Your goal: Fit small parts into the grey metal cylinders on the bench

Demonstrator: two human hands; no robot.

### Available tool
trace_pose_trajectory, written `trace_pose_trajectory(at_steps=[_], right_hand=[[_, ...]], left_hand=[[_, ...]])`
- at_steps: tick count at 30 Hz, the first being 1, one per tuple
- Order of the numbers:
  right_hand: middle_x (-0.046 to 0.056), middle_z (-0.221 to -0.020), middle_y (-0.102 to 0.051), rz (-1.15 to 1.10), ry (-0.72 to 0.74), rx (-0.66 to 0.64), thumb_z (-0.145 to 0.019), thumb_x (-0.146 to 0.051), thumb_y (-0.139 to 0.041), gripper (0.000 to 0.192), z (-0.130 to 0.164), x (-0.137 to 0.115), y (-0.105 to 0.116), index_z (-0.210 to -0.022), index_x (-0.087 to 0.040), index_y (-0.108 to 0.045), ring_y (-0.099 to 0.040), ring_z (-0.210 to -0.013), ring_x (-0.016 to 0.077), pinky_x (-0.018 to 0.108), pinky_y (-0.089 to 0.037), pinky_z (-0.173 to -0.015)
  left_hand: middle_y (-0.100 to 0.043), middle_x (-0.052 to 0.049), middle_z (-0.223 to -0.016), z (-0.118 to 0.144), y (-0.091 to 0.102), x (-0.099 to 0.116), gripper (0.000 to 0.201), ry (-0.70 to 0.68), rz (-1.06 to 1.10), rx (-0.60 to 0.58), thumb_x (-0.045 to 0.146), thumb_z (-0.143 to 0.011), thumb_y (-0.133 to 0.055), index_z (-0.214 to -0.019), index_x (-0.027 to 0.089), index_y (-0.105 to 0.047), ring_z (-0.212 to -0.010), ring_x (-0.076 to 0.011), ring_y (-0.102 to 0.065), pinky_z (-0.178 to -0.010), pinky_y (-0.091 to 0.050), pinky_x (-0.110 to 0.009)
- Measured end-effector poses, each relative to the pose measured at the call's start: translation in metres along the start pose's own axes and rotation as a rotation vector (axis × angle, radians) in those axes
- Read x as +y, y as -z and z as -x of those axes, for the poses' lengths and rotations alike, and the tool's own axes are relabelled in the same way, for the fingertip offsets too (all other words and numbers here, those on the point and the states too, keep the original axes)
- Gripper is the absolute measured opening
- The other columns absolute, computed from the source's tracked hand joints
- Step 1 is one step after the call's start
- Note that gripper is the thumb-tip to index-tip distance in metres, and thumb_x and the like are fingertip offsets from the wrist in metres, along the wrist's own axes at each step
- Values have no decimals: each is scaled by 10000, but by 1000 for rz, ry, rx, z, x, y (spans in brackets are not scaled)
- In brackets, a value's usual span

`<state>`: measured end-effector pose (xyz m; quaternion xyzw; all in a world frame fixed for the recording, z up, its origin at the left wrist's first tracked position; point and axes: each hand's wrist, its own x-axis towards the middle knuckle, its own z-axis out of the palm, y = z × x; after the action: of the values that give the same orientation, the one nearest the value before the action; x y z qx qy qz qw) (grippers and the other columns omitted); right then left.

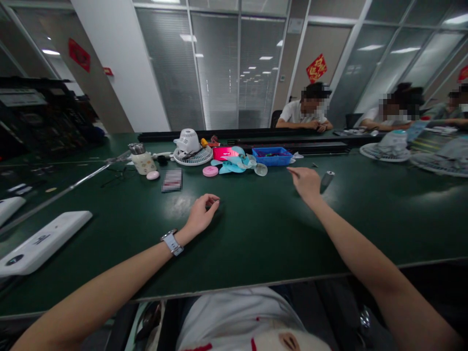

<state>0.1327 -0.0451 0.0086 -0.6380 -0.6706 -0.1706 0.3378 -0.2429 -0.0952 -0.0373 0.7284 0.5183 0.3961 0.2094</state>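
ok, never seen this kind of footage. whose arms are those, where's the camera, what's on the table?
There is no machine here: the arms belong to a person wearing a camera on the head, looking forward and down, so the single picture shows their own view. The left hand, with a watch on its wrist, rests on the green table, fingers curled; whether it pinches anything is too small to tell. The right hand reaches forward, empty as far as I can see, beside a small dark cylinder. Farther back lie a white fan housing, light blue fan blades, a blue tray, a pink disc and a cup. Other people sit at the far side.
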Motion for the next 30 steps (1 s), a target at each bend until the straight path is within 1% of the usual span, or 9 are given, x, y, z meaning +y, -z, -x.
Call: trace_pose_trajectory(at_steps=[2, 3, 6, 9, 12, 16, 21, 25, 30], right_hand=[[115, -1129, -726, 83, -132, 16, -938, -261, -491, 330, -6, 27, 3, -1145, -191, -737, -659, -1026, 295, 404, -463, -903], [116, -1115, -730, 106, -180, 6, -933, -269, -499, 328, -7, 37, 3, -1141, -192, -740, -663, -1007, 297, 399, -470, -880], [117, -1083, -739, 133, -262, -43, -917, -266, -516, 316, -7, 50, -1, -1120, -207, -751, -671, -963, 289, 385, -479, -837], [120, -1091, -736, 121, -285, -39, -923, -266, -503, 324, -6, 51, -3, -1128, -212, -749, -669, -954, 276, 376, -476, -831], [110, -1096, -736, 95, -305, -6, -927, -289, -501, 329, -6, 52, -3, -1136, -221, -746, -667, -939, 269, 369, -473, -822], [98, -1089, -738, 60, -315, 47, -926, -272, -479, 340, -7, 56, -4, -1131, -228, -747, -667, -928, 255, 355, -470, -817], [90, -1013, -752, 54, -330, 83, -899, -300, -506, 317, -7, 62, -10, -1077, -251, -764, -668, -891, 259, 363, -470, -800], [104, -990, -749, 43, -338, 105, -885, -290, -510, 317, -7, 63, -12, -1070, -241, -763, -666, -880, 264, 372, -474, -799], [92, -966, -753, 8, -423, 102, -864, -284, -540, 309, -7, 63, -12, -1083, -240, -754, -672, -891, 261, 375, -491, -814]], left_hand=[[-661, -66, -983, 0, 0, 1, 280, 5, 5, -1, 402, -896, -524, -1050, 197, -636, -909, -205, -611, -764, -497, -343], [-661, -66, -980, 0, 0, 2, 276, 9, 7, 1, 399, -894, -527, -1046, 196, -637, -908, -205, -611, -763, -496, -342], [-660, -66, -973, 0, 0, 4, 268, 15, 8, 4, 391, -890, -528, -1039, 196, -638, -902, -205, -612, -756, -495, -340], [-659, -69, -974, 1, 1, 4, 270, 13, 10, 3, 385, -889, -527, -1043, 192, -635, -894, -203, -613, -752, -496, -341], [-656, -70, -974, 1, 1, 5, 270, 9, 13, -2, 382, -891, -523, -1045, 190, -634, -892, -202, -612, -751, -498, -341], [-652, -71, -963, 1, 1, 6, 265, 9, 28, -5, 378, -890, -522, -1033, 184, -632, -883, -201, -610, -749, -499, -340], [-653, -67, -949, 1, 0, 6, 262, 4, 27, -11, 368, -885, -528, -1035, 178, -629, -879, -199, -609, -750, -499, -338], [-652, -68, -947, 1, 0, 5, 264, 7, 22, -12, 365, -885, -527, -1035, 173, -628, -881, -200, -610, -754, -498, -339], [-648, -62, -950, 1, 0, 5, 269, 2, 31, -14, 380, -885, -532, -1038, 180, -628, -880, -197, -607, -764, -495, -340]])
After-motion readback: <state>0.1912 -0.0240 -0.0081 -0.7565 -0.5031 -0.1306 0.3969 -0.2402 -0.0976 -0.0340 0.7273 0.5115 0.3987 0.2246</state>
